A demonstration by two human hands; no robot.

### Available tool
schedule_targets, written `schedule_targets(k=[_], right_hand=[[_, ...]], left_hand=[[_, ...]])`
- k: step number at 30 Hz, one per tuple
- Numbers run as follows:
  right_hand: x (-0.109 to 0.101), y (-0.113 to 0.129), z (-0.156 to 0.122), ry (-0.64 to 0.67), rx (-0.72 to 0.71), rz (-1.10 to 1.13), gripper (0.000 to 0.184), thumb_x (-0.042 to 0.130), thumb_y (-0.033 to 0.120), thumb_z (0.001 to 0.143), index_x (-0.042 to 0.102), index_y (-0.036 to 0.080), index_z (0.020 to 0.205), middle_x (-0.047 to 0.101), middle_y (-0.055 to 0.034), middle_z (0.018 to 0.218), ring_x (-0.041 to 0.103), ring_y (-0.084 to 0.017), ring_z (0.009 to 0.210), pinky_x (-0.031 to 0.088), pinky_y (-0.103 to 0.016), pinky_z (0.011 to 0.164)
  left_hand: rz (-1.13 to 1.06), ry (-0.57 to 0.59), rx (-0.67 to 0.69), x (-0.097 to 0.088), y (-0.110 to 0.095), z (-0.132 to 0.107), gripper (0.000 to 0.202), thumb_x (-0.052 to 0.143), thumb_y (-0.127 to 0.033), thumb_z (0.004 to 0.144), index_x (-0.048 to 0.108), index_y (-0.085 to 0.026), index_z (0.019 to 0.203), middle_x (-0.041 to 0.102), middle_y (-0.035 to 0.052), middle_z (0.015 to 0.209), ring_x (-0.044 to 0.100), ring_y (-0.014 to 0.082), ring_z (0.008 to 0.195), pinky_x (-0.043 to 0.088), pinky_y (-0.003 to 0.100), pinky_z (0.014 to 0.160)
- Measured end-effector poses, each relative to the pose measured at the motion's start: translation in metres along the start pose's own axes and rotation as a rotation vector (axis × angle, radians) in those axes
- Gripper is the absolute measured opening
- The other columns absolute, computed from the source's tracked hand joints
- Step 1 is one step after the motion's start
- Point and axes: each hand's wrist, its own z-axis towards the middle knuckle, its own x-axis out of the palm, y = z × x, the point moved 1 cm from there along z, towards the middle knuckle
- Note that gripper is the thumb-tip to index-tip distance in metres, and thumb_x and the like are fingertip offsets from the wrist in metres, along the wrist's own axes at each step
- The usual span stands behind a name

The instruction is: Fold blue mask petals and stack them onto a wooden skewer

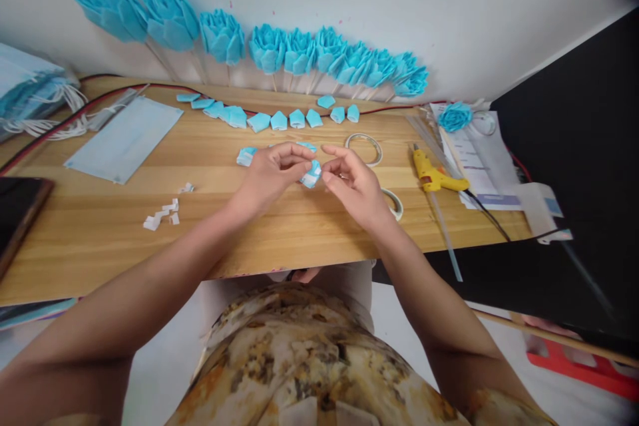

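Observation:
Over the middle of the wooden table (100, 226), my left hand (272, 173) and my right hand (352, 183) meet around a small folded blue piece (311, 174) of mask cloth. Both hands pinch it with curled fingers, left from the left side, right from the right. Another folded blue piece (245, 156) lies just beyond my left hand. A row of several folded blue petals (279, 120) lies further back. A roll of clear tape (364, 148) sits just beyond my right hand, and a second tape roll (395, 203) is partly hidden by my right wrist.
Several blue cloth flowers on sticks (299, 53) lean on the wall. A flat blue face mask (124, 136) and a mask stack (24, 93) lie left. White scraps (162, 213) sit near the front. A yellow glue gun (434, 176), glue sticks and papers (479, 160) lie right.

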Motion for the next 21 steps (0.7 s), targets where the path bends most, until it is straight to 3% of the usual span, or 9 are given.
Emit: schedule_targets(k=[6, 11, 14, 16, 18, 21], right_hand=[[0.005, 0.001, 0.007, -0.004, 0.022, 0.044, 0.040, 0.066, 0.030, 0.088, 0.058, 0.023, 0.126, 0.064, 0.0007, 0.085, 0.062, -0.013, 0.077, 0.051, -0.026, 0.063], [0.007, -0.002, 0.010, -0.049, -0.021, 0.109, 0.039, 0.065, 0.026, 0.086, 0.060, 0.023, 0.125, 0.061, 0.0019, 0.083, 0.059, -0.012, 0.075, 0.051, -0.027, 0.065], [0.006, -0.003, 0.012, -0.073, -0.039, 0.156, 0.038, 0.065, 0.026, 0.086, 0.060, 0.022, 0.123, 0.060, 0.0019, 0.084, 0.058, -0.012, 0.075, 0.050, -0.026, 0.064], [0.005, -0.002, 0.014, -0.069, -0.033, 0.171, 0.037, 0.064, 0.027, 0.086, 0.060, 0.023, 0.123, 0.059, 0.0019, 0.084, 0.057, -0.012, 0.074, 0.050, -0.027, 0.065], [0.004, 0.000, 0.017, -0.054, -0.027, 0.168, 0.036, 0.065, 0.029, 0.086, 0.061, 0.024, 0.122, 0.059, 0.0019, 0.085, 0.056, -0.012, 0.075, 0.050, -0.027, 0.066], [0.002, 0.000, 0.022, -0.029, -0.040, 0.180, 0.034, 0.066, 0.031, 0.087, 0.063, 0.025, 0.121, 0.059, 0.0019, 0.085, 0.057, -0.012, 0.075, 0.051, -0.027, 0.067]], left_hand=[[0.059, -0.011, 0.080, 0.002, 0.000, -0.001, 0.023, 0.076, -0.025, 0.079, 0.072, -0.015, 0.099, 0.076, 0.0054, 0.090, 0.069, 0.0154, 0.081, 0.054, 0.029, 0.077], [0.018, -0.005, 0.017, 0.001, -0.001, 0.000, 0.059, 0.073, -0.033, 0.084, 0.055, -0.017, 0.138, 0.071, 0.0012, 0.079, 0.067, 0.0155, 0.070, 0.054, 0.030, 0.071], [-0.047, -0.015, -0.043, 0.000, -0.001, 0.001, 0.070, 0.072, -0.037, 0.086, 0.043, -0.021, 0.147, 0.069, 0.0002, 0.079, 0.067, 0.0164, 0.065, 0.053, 0.029, 0.063], [-0.052, 0.001, -0.076, -0.001, 0.000, 0.002, 0.059, 0.072, -0.038, 0.085, 0.052, -0.020, 0.137, 0.067, 0.0001, 0.076, 0.067, 0.0167, 0.065, 0.051, 0.028, 0.059], [-0.018, 0.029, -0.094, -0.001, 0.000, 0.003, 0.038, 0.074, -0.038, 0.081, 0.064, -0.018, 0.112, 0.063, -0.0002, 0.073, 0.062, 0.0142, 0.064, 0.047, 0.026, 0.057], [0.029, 0.043, -0.078, -0.001, -0.001, 0.003, 0.023, 0.077, -0.035, 0.075, 0.064, -0.017, 0.078, 0.058, -0.0021, 0.067, 0.050, 0.0087, 0.056, 0.042, 0.024, 0.055]])
